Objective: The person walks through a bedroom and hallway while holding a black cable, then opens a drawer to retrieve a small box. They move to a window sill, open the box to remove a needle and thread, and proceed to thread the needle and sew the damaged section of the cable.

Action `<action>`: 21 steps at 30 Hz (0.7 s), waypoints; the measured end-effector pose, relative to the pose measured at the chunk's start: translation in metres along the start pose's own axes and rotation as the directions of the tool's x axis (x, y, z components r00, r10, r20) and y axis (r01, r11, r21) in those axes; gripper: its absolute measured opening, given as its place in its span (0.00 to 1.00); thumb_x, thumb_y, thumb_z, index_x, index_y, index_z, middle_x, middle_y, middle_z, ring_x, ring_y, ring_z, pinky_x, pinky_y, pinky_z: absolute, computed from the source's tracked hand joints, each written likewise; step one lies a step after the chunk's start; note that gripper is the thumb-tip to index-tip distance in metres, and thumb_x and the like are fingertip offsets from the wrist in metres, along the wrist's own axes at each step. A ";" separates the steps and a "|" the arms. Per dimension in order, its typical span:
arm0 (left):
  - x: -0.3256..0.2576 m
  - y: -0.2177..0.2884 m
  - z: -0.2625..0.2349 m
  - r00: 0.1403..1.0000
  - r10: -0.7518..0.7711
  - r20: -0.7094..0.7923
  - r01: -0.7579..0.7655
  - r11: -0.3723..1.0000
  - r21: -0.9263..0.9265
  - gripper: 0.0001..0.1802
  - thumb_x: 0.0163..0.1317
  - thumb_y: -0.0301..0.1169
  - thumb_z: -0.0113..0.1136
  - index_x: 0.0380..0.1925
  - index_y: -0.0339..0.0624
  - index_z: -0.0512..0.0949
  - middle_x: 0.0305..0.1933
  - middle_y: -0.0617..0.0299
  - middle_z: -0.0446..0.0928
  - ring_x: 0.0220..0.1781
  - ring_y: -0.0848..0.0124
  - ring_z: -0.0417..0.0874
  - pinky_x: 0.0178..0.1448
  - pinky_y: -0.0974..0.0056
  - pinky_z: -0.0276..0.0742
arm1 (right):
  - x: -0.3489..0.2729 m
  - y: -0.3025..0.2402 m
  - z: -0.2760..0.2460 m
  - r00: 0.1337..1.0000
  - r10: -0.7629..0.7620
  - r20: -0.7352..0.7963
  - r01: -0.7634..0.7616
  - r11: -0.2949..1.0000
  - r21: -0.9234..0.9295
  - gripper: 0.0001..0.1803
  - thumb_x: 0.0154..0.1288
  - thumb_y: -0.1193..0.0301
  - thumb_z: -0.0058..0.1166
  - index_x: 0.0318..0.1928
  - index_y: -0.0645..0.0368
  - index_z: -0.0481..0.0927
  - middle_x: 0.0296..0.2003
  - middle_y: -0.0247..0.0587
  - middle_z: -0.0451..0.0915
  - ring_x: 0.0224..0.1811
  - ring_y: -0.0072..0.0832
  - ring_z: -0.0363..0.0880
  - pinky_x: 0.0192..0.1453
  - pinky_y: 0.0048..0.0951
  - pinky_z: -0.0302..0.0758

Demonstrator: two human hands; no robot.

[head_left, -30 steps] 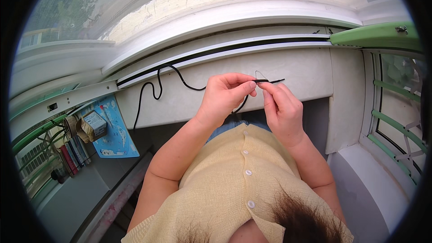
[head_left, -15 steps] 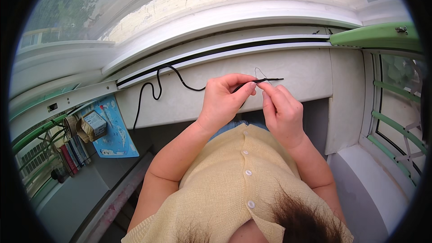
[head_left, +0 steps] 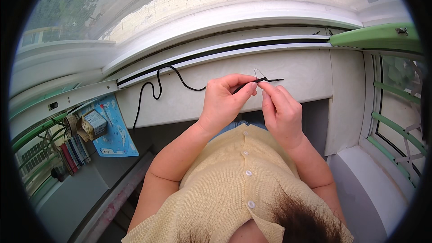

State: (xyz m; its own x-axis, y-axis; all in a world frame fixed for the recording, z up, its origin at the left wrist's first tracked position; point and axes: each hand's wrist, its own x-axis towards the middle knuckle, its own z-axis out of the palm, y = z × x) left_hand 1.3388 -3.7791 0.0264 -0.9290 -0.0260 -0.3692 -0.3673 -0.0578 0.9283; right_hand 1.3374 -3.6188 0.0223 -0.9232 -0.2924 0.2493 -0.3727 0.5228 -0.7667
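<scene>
Above the sill's front part, my left hand [head_left: 226, 98] pinches a black cord [head_left: 275, 80] close to its end, thumb against forefinger. The tip of the cord sticks out to the right past both hands. A thin dark thread [head_left: 255, 70], or fine wire, stands up in a small loop over the fingertips and comes down to the cord. My right hand [head_left: 284, 110] is closed in a pinch just right of the left fingertips, at the thread. Fingers hide exactly how thread and cord meet. The rest of the cord winds leftward and hangs over the sill's edge.
The pale stone windowsill [head_left: 297, 65] runs along a window track [head_left: 216, 54]. On the left are a blue board [head_left: 118, 130], a small cardboard box [head_left: 93, 123] and several books [head_left: 74, 155]. A green window frame [head_left: 378, 36] juts in at the right.
The thread loop has shifted slightly and its shape has changed. The cord near the fingertips now looks a little bent. Both hands stay nearly in place.
</scene>
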 end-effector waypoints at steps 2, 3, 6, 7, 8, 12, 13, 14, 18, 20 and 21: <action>0.000 -0.002 0.001 1.000 0.017 -0.013 -0.017 1.000 -0.004 0.07 0.61 0.23 0.62 0.39 0.32 0.83 0.29 0.63 0.82 0.29 0.83 0.77 0.30 0.77 0.70 | 0.000 -0.001 0.000 1.000 0.009 0.009 -0.009 1.000 0.000 0.14 0.58 0.83 0.54 0.45 0.62 0.79 0.26 0.41 0.74 0.22 0.35 0.75 0.25 0.32 0.72; 0.001 0.001 0.001 1.000 -0.026 -0.012 0.026 1.000 -0.013 0.07 0.61 0.23 0.62 0.38 0.32 0.83 0.29 0.63 0.82 0.27 0.84 0.74 0.28 0.77 0.67 | 0.001 -0.001 -0.001 1.000 0.014 0.011 -0.014 1.000 -0.001 0.14 0.58 0.83 0.54 0.45 0.62 0.79 0.26 0.41 0.75 0.22 0.35 0.75 0.25 0.32 0.72; 0.001 0.007 0.001 0.994 -0.109 -0.007 0.108 0.993 -0.053 0.07 0.61 0.25 0.62 0.38 0.33 0.83 0.27 0.64 0.81 0.21 0.86 0.67 0.22 0.77 0.59 | 0.001 -0.001 -0.002 1.000 0.009 0.017 -0.009 1.000 -0.001 0.14 0.58 0.83 0.54 0.45 0.62 0.79 0.26 0.42 0.75 0.22 0.35 0.75 0.26 0.32 0.72; 0.001 0.004 0.000 0.994 -0.105 -0.006 0.104 0.992 -0.075 0.07 0.61 0.25 0.62 0.38 0.34 0.83 0.27 0.64 0.81 0.20 0.86 0.65 0.21 0.77 0.57 | 0.000 -0.001 -0.002 1.000 0.008 0.019 -0.008 1.000 0.002 0.14 0.58 0.83 0.54 0.45 0.62 0.79 0.26 0.42 0.75 0.22 0.35 0.75 0.26 0.32 0.72; 0.001 0.002 0.000 0.995 -0.102 -0.005 0.101 0.990 -0.097 0.07 0.61 0.26 0.62 0.38 0.34 0.83 0.27 0.64 0.81 0.18 0.86 0.62 0.19 0.77 0.55 | 0.000 -0.001 -0.002 1.000 0.007 0.020 -0.007 1.000 0.004 0.14 0.58 0.83 0.54 0.46 0.62 0.79 0.26 0.42 0.75 0.22 0.35 0.75 0.26 0.32 0.73; 0.001 0.002 0.001 0.995 -0.095 0.006 0.095 0.990 -0.107 0.07 0.61 0.25 0.62 0.38 0.35 0.83 0.26 0.64 0.81 0.18 0.86 0.63 0.20 0.77 0.56 | 0.001 0.000 -0.002 1.000 -0.002 0.014 0.001 1.000 0.002 0.14 0.58 0.83 0.54 0.46 0.62 0.78 0.27 0.42 0.76 0.23 0.36 0.76 0.26 0.32 0.73; 0.001 0.002 0.001 0.995 -0.097 0.005 0.096 0.989 -0.112 0.07 0.61 0.25 0.62 0.39 0.35 0.83 0.26 0.64 0.81 0.19 0.86 0.63 0.20 0.77 0.56 | 0.001 0.000 -0.001 1.000 -0.003 0.010 0.003 1.000 0.004 0.14 0.58 0.83 0.54 0.46 0.62 0.78 0.27 0.42 0.76 0.24 0.36 0.76 0.26 0.32 0.73; 0.001 0.002 0.001 0.995 -0.098 0.003 0.098 0.988 -0.116 0.08 0.61 0.25 0.62 0.39 0.35 0.83 0.26 0.64 0.81 0.19 0.86 0.64 0.20 0.77 0.56 | 0.002 0.000 -0.001 1.000 -0.004 0.007 0.004 1.000 0.007 0.13 0.58 0.83 0.54 0.46 0.62 0.78 0.28 0.43 0.76 0.24 0.36 0.77 0.27 0.32 0.73; 0.001 0.004 0.000 0.995 -0.099 0.021 0.101 0.985 -0.137 0.08 0.63 0.26 0.60 0.40 0.34 0.83 0.27 0.64 0.81 0.18 0.85 0.63 0.19 0.77 0.56 | 0.003 -0.002 -0.002 1.000 0.019 0.006 -0.019 1.000 0.020 0.12 0.59 0.83 0.53 0.44 0.63 0.78 0.28 0.43 0.77 0.24 0.36 0.77 0.27 0.32 0.74; 0.000 0.005 -0.002 0.991 -0.128 0.038 0.133 0.971 -0.198 0.09 0.64 0.27 0.59 0.40 0.34 0.82 0.28 0.63 0.81 0.18 0.85 0.62 0.19 0.77 0.55 | 0.005 -0.003 -0.003 1.000 0.023 0.007 -0.023 0.999 0.025 0.12 0.59 0.83 0.53 0.44 0.63 0.78 0.28 0.43 0.77 0.24 0.36 0.77 0.27 0.32 0.74; 0.000 0.005 -0.002 0.991 -0.126 0.035 0.130 0.973 -0.190 0.09 0.64 0.28 0.59 0.39 0.34 0.82 0.28 0.63 0.81 0.17 0.85 0.62 0.19 0.77 0.55 | 0.005 -0.003 -0.003 1.000 0.025 0.008 -0.025 0.999 0.026 0.11 0.59 0.83 0.54 0.44 0.63 0.78 0.28 0.43 0.77 0.24 0.36 0.77 0.27 0.32 0.74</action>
State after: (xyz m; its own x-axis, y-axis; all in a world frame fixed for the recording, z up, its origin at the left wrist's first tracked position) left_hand 1.3366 -3.7817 0.0313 -0.8763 0.0168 -0.4815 -0.4700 -0.2490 0.8468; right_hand 1.3336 -3.6193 0.0273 -0.9315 -0.2855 0.2256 -0.3468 0.5087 -0.7880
